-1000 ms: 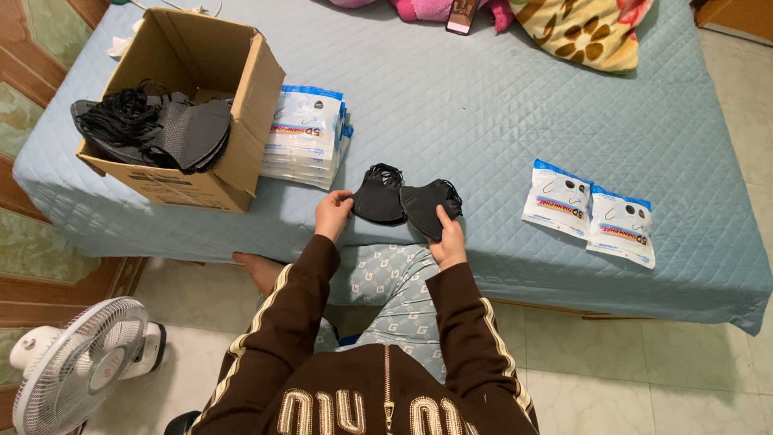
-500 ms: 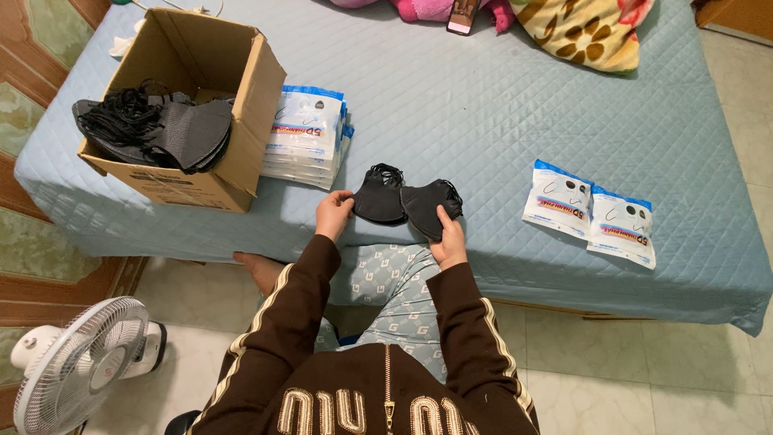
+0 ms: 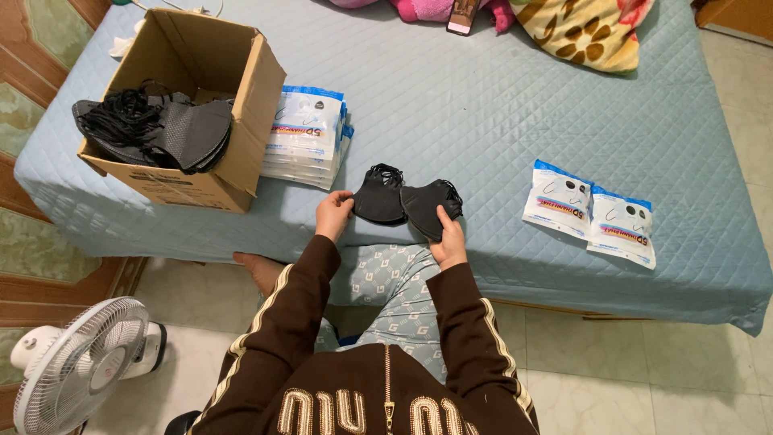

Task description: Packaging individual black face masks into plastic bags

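Two small stacks of black face masks lie on the blue quilted bed (image 3: 483, 137) near its front edge. My left hand (image 3: 332, 213) touches the left stack (image 3: 377, 196) with its fingertips at the stack's edge. My right hand (image 3: 448, 238) grips the right stack (image 3: 429, 205) from below, thumb on top. Both arms are in dark brown sleeves with pale stripes.
An open cardboard box (image 3: 197, 105) with several black masks stands at the left of the bed, a pile of flat white-and-blue packets (image 3: 307, 137) beside it. Two more packets (image 3: 588, 212) lie at the right. A patterned cushion (image 3: 584, 28) is at the back. A white floor fan (image 3: 76, 366) stands lower left.
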